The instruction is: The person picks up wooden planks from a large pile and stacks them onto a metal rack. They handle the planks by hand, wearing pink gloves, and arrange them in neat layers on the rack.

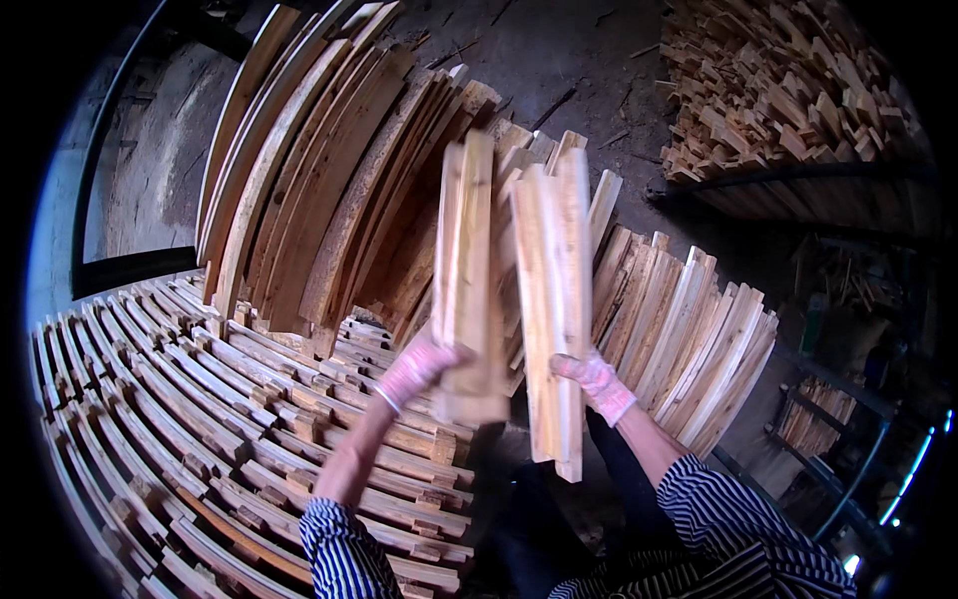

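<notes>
Evidently each hand has its own load: the left hand (424,367), in a pinkish glove, keeps its grip closed round the lower part of the left bundle (465,270), and the right hand (596,384) is closed likewise on the right bundle (555,309). Both bundles of short boards stand nearly upright before the body, side by side, perhaps clasped with thumbs on the near face so the loose pieces hold together. Beyond, the row of boards (689,329) leans close-packed, probably so that each piece props its neighbour; at lower left the slatted stack (215,424) has small blocks between its strips, likely as spacers (for air, I would guess). Blur smears the left bundle, so its pieces defy counting; the fingers behind both bundles are hidden. The wood heap (788,95) is cut off by the fisheye rim, and the legs (544,529) sink into shadow.
</notes>
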Demonstrator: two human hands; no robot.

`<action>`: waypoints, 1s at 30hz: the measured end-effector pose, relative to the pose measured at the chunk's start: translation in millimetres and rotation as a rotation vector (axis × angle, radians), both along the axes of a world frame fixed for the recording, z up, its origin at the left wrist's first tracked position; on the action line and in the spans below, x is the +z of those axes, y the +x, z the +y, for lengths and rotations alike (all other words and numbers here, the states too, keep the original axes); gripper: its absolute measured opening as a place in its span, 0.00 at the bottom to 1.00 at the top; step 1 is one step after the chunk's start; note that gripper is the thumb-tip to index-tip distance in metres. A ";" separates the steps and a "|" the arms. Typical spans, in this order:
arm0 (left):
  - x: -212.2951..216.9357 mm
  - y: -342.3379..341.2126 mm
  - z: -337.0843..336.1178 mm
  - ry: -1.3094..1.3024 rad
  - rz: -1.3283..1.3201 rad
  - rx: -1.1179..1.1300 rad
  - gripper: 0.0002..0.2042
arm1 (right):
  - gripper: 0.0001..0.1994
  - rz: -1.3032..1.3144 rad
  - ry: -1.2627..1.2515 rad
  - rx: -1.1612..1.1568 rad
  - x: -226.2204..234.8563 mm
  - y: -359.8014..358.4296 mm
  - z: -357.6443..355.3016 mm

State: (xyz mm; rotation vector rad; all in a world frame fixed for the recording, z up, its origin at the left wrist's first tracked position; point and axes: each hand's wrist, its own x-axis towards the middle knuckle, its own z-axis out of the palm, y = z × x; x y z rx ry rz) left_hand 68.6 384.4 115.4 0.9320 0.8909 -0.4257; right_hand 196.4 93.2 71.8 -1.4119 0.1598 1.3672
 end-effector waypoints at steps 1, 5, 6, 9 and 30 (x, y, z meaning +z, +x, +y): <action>9.4 -5.7 -37.3 -0.172 0.009 0.100 0.33 | 0.40 -0.023 -0.018 0.010 -6.3 -7.9 7.3; 8.6 -26.5 -96.6 -0.211 0.038 0.350 0.30 | 0.43 0.140 0.105 0.045 34.8 4.6 19.8; 16.7 -24.9 -104.8 -0.261 0.028 0.462 0.30 | 0.44 0.173 0.131 0.076 43.2 9.4 18.7; 42.7 -11.3 -111.2 -0.256 0.048 0.553 0.30 | 0.41 0.212 0.080 0.109 83.5 26.7 27.7; 104.0 -2.2 -92.2 -0.376 0.220 0.311 0.22 | 0.32 0.287 -0.029 0.186 138.5 9.9 21.3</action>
